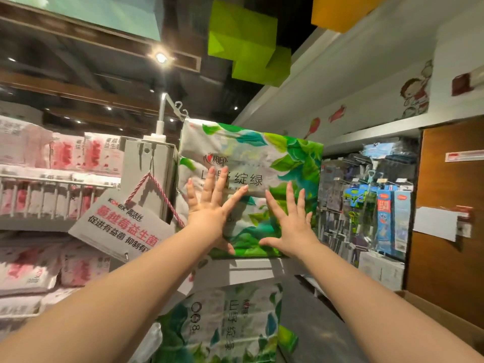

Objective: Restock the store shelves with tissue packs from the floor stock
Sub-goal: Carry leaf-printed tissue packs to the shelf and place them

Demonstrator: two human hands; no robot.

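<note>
Tissue pack (251, 189), printed with green leaves, stands upright on a high shelf (251, 265) at the end of a store aisle, just beside a grey upright post (146, 179). Both palms lie flat against its front face, which suggests it is being pushed back and squared into its slot rather than carried. To the left, shelves of pink-and-white packs (52, 158) sit behind a white rail, already looking well filled. Below the shelf edge, a second leaf-printed pack (230, 326) shows sideways, its lettering turned on end; whether it lies on a lower shelf or in stock waiting to go up cannot be told. A tilted promotional sign (123, 229) hangs by a red-and-white cord from the post, close to the left forearm. The left hand (212, 205) presses with fingers straight and spread, fingertips on the printed lettering. The right hand (290, 218) does the same lower on the pack, thumb out toward the bottom edge. Neither grip clamps anything; both hands are spread wide, likely to share the push evenly and keep the soft pack from toppling forward.
</note>
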